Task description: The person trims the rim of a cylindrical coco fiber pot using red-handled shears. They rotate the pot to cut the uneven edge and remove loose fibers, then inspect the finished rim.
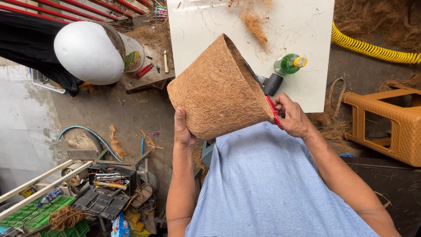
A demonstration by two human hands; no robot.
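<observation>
A brown coir-fibre pot liner (217,90), shaped like a tapered bucket, is held tilted in front of my chest. My left hand (182,129) grips its lower left edge. My right hand (293,117) holds red-handled scissors (266,96) whose blades lie along the liner's right rim. Behind the liner stands a white table (197,19) strewn with loose coir strands.
On the table sit a green bottle (290,64), a black cylinder (272,84) and a tuft of coir (255,24). A white rounded form (87,52) is at upper left, a yellow ribbed hose (372,50) and orange wicker stool (392,120) at right, an open toolbox (105,191) below left.
</observation>
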